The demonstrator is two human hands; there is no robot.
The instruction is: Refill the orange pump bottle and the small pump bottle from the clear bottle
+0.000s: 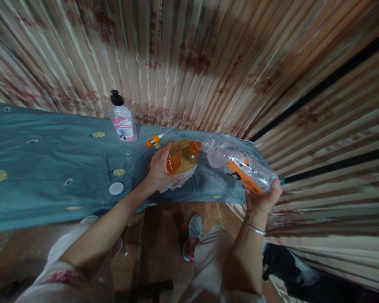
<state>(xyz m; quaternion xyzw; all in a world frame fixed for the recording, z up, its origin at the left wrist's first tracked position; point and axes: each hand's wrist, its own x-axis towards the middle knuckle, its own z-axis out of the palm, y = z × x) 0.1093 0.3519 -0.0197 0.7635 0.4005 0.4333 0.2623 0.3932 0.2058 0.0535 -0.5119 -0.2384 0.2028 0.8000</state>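
My left hand point(162, 168) is wrapped round an orange see-through bottle point(182, 156), tilted with its open neck to the right. My right hand point(263, 195) grips the base of a large clear plastic bottle point(241, 164) with an orange label. That bottle leans left, and its uncapped mouth meets or nearly meets the orange bottle's mouth; I cannot tell if they touch. Just beyond my left hand lies an orange pump head point(153, 140) with a thin tube. Under the orange bottle shows a piece of white lacy cloth point(180, 180).
A pump bottle point(124, 122) with a black top and pink label stands at the back of the table, which has a blue-green cloth point(66, 147). A white round cap point(116, 188) lies near the front edge. Pleated curtains point(177, 54) hang behind and to the right.
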